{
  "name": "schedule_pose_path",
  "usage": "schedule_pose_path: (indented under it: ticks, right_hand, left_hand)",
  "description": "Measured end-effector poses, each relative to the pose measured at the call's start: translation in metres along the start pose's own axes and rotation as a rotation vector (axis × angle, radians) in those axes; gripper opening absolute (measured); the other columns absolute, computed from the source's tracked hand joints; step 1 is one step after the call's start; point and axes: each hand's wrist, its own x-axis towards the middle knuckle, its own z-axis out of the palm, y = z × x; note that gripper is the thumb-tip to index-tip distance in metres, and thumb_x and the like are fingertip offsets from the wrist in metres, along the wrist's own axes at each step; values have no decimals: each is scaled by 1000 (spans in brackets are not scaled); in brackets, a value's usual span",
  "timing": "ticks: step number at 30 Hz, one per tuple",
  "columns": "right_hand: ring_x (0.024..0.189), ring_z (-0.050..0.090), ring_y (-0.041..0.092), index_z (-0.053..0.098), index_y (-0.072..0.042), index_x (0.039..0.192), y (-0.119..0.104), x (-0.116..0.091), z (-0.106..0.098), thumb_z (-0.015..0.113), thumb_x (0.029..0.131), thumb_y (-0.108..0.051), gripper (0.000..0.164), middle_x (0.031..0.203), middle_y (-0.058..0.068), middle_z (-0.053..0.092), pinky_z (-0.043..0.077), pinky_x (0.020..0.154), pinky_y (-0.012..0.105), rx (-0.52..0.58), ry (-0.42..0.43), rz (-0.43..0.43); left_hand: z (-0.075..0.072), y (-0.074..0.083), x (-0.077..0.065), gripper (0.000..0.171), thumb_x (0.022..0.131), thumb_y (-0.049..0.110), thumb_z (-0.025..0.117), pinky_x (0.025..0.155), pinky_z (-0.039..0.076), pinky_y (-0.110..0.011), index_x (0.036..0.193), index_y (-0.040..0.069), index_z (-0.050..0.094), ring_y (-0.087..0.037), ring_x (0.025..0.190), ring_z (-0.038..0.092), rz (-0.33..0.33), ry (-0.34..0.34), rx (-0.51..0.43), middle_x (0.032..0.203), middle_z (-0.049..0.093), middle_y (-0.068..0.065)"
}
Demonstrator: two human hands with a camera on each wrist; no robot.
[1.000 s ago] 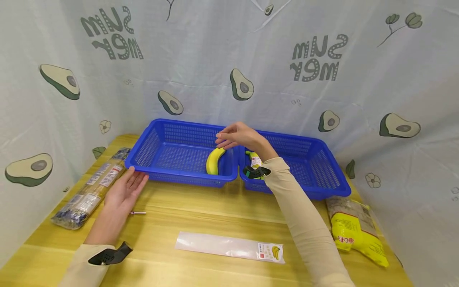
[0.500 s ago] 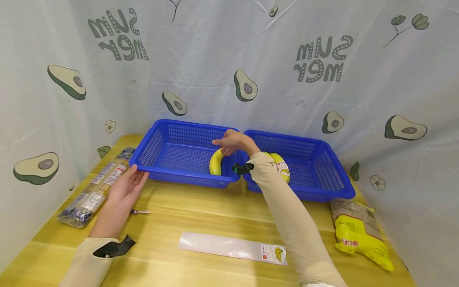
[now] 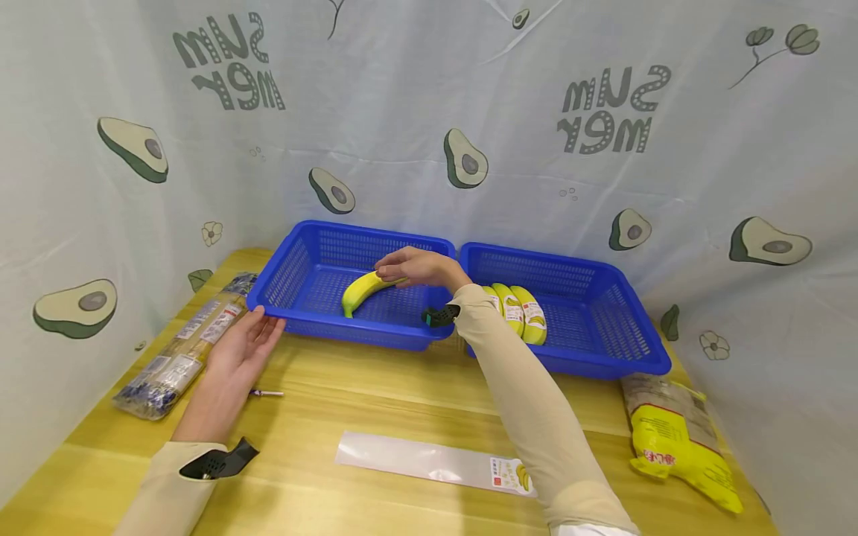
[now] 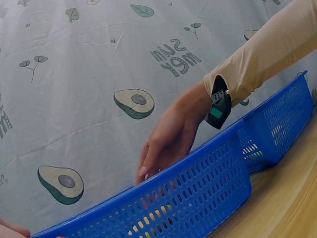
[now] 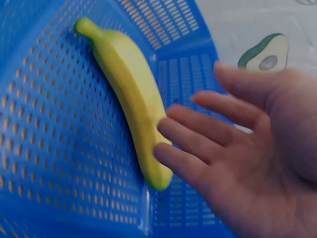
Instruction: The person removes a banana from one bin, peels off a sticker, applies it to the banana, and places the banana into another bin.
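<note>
A yellow banana point(image 3: 365, 289) lies slantwise in the left blue plastic basket point(image 3: 315, 320). My right hand point(image 3: 418, 268) reaches over that basket, its fingertips at the banana's right end. In the right wrist view the fingers point(image 5: 190, 134) are extended, touching the banana's side without wrapping round it. My left hand point(image 3: 241, 350) holds the basket's front left corner, thumb at the rim and fingers below it; only a sliver of it shows in the left wrist view. Several bananas with paper labels point(image 3: 532, 316) lie in the right blue basket point(image 3: 603, 365), partly behind my right sleeve.
A long clear packet of noodles point(image 3: 181, 353) lies left of the baskets. A yellow bag point(image 3: 677, 439) lies at the right. A flat clear strip with a banana label point(image 3: 429, 461) and a thin white stick point(image 3: 268, 393) lie on the wooden table point(image 3: 335, 387). A printed curtain point(image 3: 389, 112) hangs behind.
My right hand has moved left in the left basket. The banana has shifted left and turned from upright to slanting. The labelled bananas are less covered. My left hand stays at the corner.
</note>
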Motion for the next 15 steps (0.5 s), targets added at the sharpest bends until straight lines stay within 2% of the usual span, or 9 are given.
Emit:
schedule_pose_path:
  ticks: [3,6,9,11,15]
  right_hand:
    - [143,56,35,52,7,154,2,3,-2,60,111,-9,46,154,22,58,47,121,49,-80,156,-53]
    - [137,61,35,59,8,147,4,8,-3,68,106,-5,45,146,23,65,52,116,44,-153,250,-92]
    - [137,61,35,62,6,145,7,12,-4,74,101,-2,46,145,23,65,52,115,42,-190,289,-98]
    - [139,60,36,63,6,145,10,15,-5,76,99,0,47,147,24,64,51,117,42,-200,302,-85]
    - [143,56,35,63,3,146,16,22,-5,78,97,2,51,150,21,63,49,119,42,-222,328,-44]
  left_hand:
    - [-3,0,0,52,107,-1,58,120,44,-26,149,24,41,-13,115,57,19,-9,29,126,53,-2]
    - [-4,-1,0,49,107,-1,59,118,47,-27,148,21,43,-14,115,57,60,-13,49,126,52,-3]
    - [-4,-1,0,47,107,-1,59,118,47,-27,146,19,44,-14,115,57,65,-17,39,125,53,-3]
    - [-2,-1,-1,46,107,-1,58,119,45,-26,145,20,45,-14,114,58,38,-12,15,123,54,-3]
    - [0,-3,0,45,107,-1,57,118,47,-26,144,21,45,-14,110,60,33,-2,19,120,56,-3]
